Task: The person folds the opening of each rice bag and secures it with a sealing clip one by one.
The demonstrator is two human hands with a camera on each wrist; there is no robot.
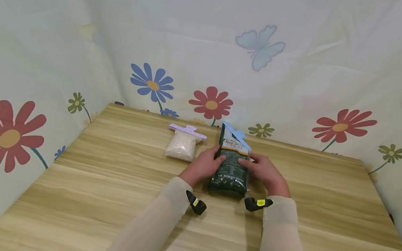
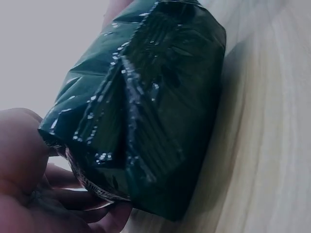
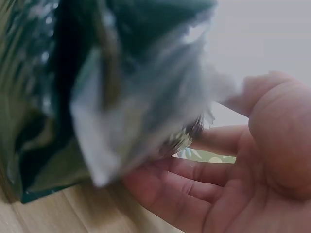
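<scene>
Green bag [image 1: 231, 167] stands near the bench [image 1: 107, 198] middle, toward the far edge, long axis upright w/ a slight lean away from the person, clipped top w/ blue clip [image 1: 237, 135] pointing up and toward the far edge. Left hand [image 1: 206, 165] and right hand [image 1: 265, 172] grip it from either side, fingers [image 1: 247, 163] curled onto its front face. White bag [image 1: 182, 145] w/ purple clip [image 1: 187, 131] lies just left of it, apart.

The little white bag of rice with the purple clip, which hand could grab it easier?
Left, probably. The white rice bag with the purple clip lies just beyond the left hand; the right hand sits across the dark green packet.
</scene>
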